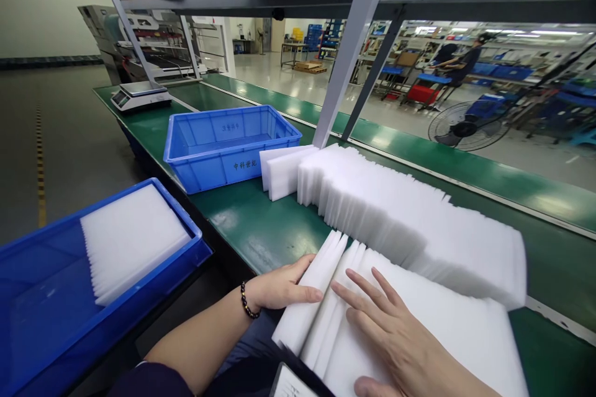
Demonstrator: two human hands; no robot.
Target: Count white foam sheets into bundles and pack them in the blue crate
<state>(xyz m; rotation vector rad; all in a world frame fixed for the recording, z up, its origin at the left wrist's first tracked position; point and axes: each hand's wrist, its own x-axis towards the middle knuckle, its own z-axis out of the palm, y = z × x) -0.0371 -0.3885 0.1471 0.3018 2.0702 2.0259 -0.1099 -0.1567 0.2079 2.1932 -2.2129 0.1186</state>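
My left hand (284, 288), with a dark beaded bracelet on its wrist, grips a few white foam sheets (313, 298) at the left end of the near row. Its thumb lies over their top and its other fingers are partly hidden behind the outer face. A narrow gap parts these sheets from the rest. My right hand (384, 322) rests with fingers spread on the near row of foam sheets (447, 304). Behind them stands a longer row of upright white foam sheets (372, 192), with two separate foam pieces (288, 172) at its left end.
A blue bin (223, 164) stands on the green bench (233, 223). At lower left, another blue bin (41, 298) holds a foam stack (135, 239). A scale (142, 96) sits farther back. Shelf posts (354, 43) rise behind the sheets. Beyond are a fan (465, 127) and a person (465, 65).
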